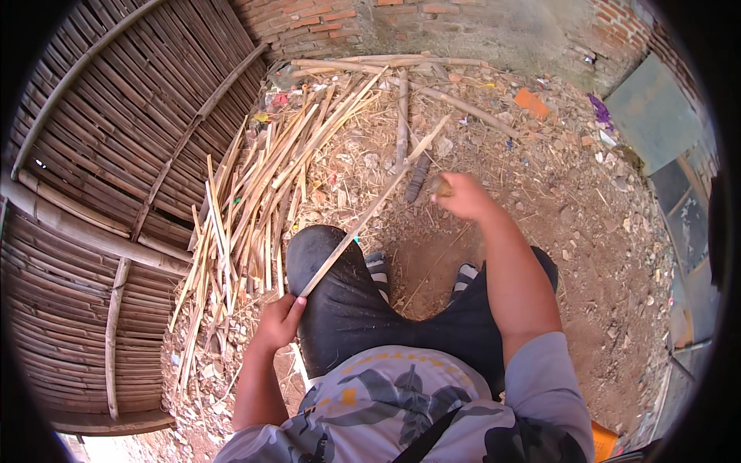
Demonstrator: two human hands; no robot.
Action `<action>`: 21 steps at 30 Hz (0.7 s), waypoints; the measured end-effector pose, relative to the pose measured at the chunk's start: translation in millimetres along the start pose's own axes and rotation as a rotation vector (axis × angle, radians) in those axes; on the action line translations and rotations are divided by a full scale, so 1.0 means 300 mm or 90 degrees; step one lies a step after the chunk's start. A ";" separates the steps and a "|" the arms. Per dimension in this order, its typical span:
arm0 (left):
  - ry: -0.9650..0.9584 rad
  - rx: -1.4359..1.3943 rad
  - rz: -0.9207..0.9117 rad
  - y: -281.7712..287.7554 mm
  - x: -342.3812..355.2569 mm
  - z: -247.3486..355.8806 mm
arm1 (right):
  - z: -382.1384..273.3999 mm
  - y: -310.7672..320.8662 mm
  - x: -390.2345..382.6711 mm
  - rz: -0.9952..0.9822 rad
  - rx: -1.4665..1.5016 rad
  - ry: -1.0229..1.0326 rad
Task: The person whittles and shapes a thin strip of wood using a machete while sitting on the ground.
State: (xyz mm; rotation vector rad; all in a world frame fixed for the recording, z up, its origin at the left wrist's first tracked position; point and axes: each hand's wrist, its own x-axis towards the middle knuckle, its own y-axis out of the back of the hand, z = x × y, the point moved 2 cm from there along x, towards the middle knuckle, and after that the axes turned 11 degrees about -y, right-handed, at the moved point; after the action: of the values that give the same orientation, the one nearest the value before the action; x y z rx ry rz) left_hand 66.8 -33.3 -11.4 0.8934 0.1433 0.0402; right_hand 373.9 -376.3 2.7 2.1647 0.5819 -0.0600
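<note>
My left hand [279,322] is closed round the near end of a long, pale split bamboo strip [369,213]. The strip slants up and away over my left knee, its far end past a dark, ribbed block [417,179] on the ground. To the right of that block, my right hand [465,197] is raised and closed on a small brownish piece [441,186]; its kind cannot be made out, and the rest of it is hidden by the fist. The right hand is apart from the strip.
Many split bamboo strips [266,185] lie heaped at the left, beside a bamboo-slat wall [85,224]. Thicker poles [463,106] lie before a brick wall [494,35]. An orange scrap [531,103] and stones litter the dirt. Grey sheets [654,114] lean at the right.
</note>
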 end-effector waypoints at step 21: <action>0.017 -0.061 0.005 -0.013 -0.005 -0.034 | -0.076 -0.080 -0.036 0.009 -0.010 0.084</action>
State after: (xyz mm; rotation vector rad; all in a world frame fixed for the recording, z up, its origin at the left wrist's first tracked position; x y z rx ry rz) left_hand 63.6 -27.9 -20.6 0.7986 0.1611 0.0655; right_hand 350.4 -350.6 1.7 2.1688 0.6402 0.0962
